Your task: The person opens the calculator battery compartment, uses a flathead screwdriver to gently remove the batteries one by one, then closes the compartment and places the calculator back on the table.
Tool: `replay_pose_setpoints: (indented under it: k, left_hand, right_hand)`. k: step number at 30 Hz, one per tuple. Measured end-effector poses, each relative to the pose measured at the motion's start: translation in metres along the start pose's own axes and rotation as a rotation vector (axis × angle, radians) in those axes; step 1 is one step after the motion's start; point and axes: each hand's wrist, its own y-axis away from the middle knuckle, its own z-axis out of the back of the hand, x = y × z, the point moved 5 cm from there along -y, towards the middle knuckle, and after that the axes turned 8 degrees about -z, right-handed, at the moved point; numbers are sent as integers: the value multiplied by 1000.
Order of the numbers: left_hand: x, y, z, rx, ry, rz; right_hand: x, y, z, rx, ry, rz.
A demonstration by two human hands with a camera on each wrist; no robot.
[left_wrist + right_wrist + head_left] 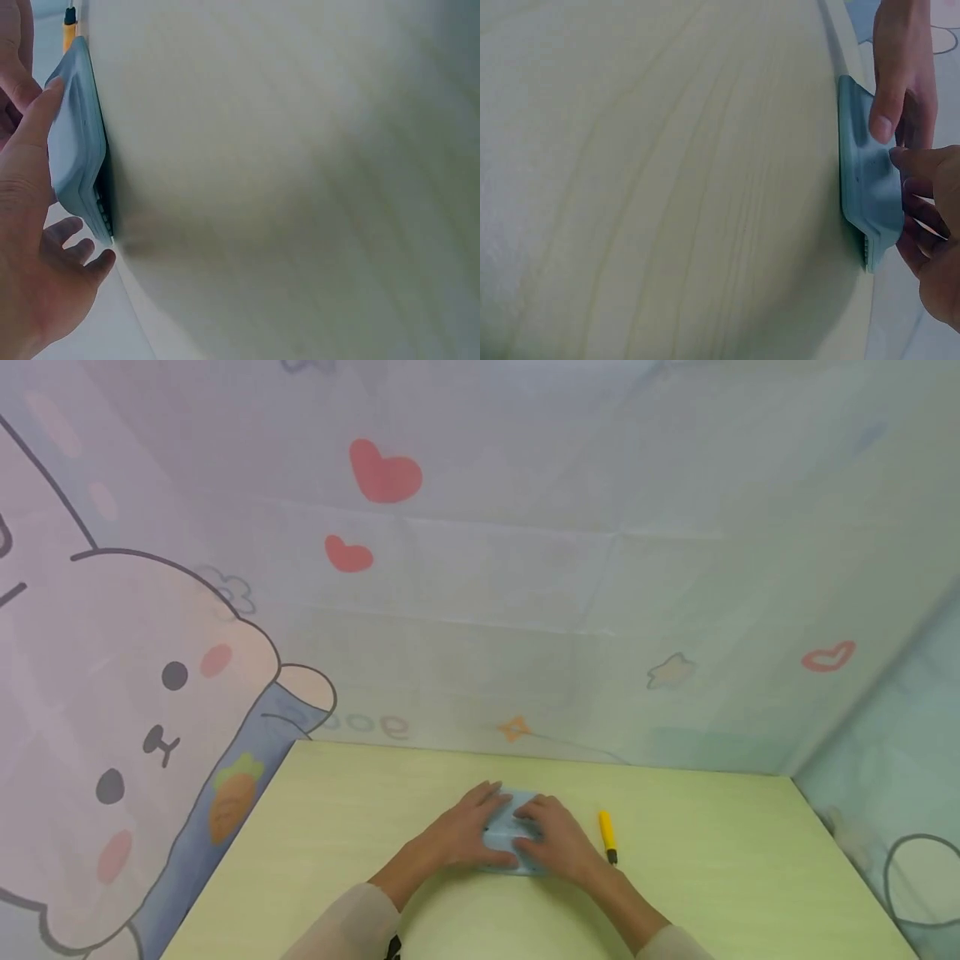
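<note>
A flat light-blue plastic case-like thing [501, 837] with rounded corners lies on the table between both hands. A row of small dark notches shows along one end of this blue thing [69, 150] in the left wrist view. My left hand [463, 837] lies over its left side, thumb on the top face and the other fingers spread by the far edge. From the right, my right hand [561, 842] touches it with bent, relaxed fingers. The right thumb [919, 161] reaches onto its top, close to the left thumb [885, 124].
A yellow stick-like tool [607, 833] with a black end lies right of the right hand. A small black item [393, 947] shows beside the left sleeve. Printed cloth [480, 610] hangs behind the pale wood-grain table [712, 852]. A dark loop [926, 881] shows on the right.
</note>
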Motion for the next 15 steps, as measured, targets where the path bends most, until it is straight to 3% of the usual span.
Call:
replay_pose_setpoints:
  k: [15]
  left_hand:
    - [4,-7,-10,20,-19,15]
  right_hand:
    - [0,-3,-4,6,-20,-3]
